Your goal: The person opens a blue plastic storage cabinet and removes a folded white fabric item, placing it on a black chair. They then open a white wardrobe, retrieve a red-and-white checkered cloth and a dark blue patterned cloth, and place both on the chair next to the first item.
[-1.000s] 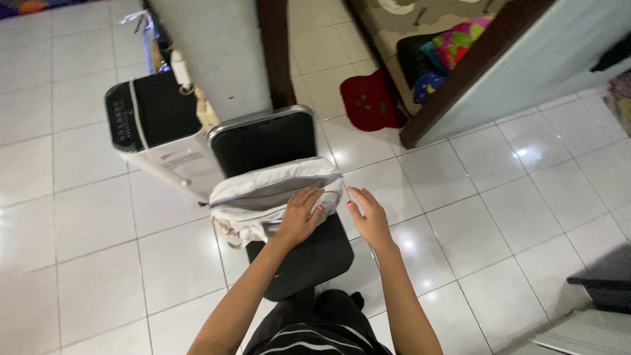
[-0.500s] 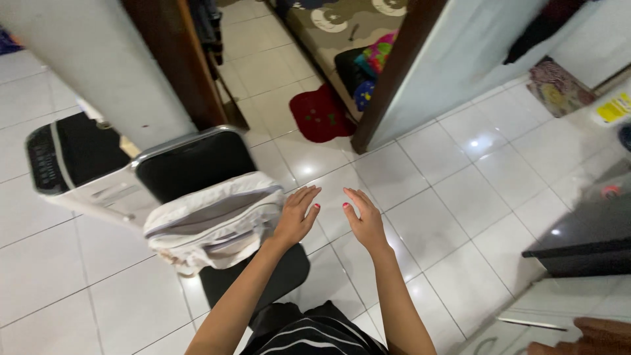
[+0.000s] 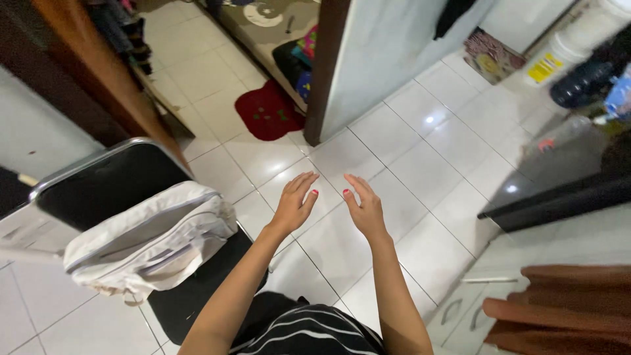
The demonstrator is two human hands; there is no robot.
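Note:
My left hand [image 3: 294, 203] and my right hand [image 3: 363, 208] hover side by side over the white tiled floor [image 3: 407, 158], palms down, fingers apart, holding nothing. A pale grey bag [image 3: 148, 240] with an unzipped top rests on the seat of a black chair [image 3: 108, 181] at the left. My left hand is nearest to the bag, a short way right of it and not touching it.
A red mat [image 3: 268, 109] lies in a doorway beyond a dark wooden door frame [image 3: 323, 72]. A black low table [image 3: 559, 190] stands at the right, with a brown cloth [image 3: 565, 309] below it. Containers [image 3: 582, 36] sit far right.
The view has swung right. My left hand has come off the bag, and both hands now hang over bare floor to the right of the chair.

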